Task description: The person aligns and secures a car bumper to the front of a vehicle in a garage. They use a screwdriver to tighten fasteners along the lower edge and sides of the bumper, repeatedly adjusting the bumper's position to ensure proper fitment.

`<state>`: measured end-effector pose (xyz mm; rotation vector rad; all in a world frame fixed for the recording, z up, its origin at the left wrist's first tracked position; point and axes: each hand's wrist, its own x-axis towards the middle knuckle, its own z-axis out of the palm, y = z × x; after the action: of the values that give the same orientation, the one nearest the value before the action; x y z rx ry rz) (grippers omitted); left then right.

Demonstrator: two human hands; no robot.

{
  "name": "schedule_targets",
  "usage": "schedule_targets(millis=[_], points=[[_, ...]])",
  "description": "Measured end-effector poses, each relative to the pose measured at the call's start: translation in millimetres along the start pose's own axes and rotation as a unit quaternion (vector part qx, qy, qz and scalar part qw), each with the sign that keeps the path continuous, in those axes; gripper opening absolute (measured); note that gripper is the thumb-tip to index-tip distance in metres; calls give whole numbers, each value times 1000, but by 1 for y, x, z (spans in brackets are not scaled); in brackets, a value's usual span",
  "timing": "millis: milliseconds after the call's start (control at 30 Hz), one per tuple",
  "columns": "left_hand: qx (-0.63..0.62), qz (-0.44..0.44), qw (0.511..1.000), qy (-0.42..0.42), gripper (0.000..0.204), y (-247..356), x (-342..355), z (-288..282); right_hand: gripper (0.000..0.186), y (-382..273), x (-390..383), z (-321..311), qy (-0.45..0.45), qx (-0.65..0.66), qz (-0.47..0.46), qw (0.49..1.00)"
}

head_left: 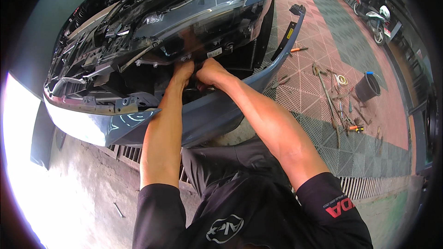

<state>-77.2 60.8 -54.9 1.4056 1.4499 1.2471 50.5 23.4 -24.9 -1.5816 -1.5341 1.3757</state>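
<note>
Both my arms reach into the gap between a car's front end and its partly detached blue-grey bumper [212,115]. My left hand [184,70] is just below the headlight [217,23], its fingers curled inward and partly hidden. Close beside it on the right, my right hand [212,71] is closed, knuckles up, near the headlight's underside. Whatever the fingers of either hand hold is hidden in the dark gap. The bumper's right end stands away from the car's body, with a black strip along its inner side.
Right of the car, several hand tools [344,106] lie on red and grey floor tiles beside a black bucket [368,87]. A screwdriver [299,49] lies by the bumper's end. A wrench [118,210] rests on concrete at lower left. A motorcycle [376,20] stands at far right.
</note>
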Motion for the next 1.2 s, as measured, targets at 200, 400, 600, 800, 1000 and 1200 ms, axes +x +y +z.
schedule_targets(millis=[200, 400, 600, 800, 1000, 1200], points=[[-74, -42, 996, -38, 55, -9, 8, 3, 20, 6, 4, -1, 4, 59, -54, 997], [-3, -111, 991, -73, 54, -33, 29, -15, 22, 1, 9, 4, -1, 46, -33, 998], [361, -75, 913, -173, 63, 50, -28, -29, 21, 7, 17, 3, 20, 29, -42, 998], [400, -55, 914, -49, 64, 79, -94, -28, 12, 1, 6, -5, -33, 161, 0, 986], [48, -122, 991, 23, 54, 57, -111, -48, 11, -17, -9, -6, -32, 194, 23, 980], [-245, -257, 924, -140, 39, 59, -102, -72, 15, -3, 17, -5, -74, 227, 7, 971]])
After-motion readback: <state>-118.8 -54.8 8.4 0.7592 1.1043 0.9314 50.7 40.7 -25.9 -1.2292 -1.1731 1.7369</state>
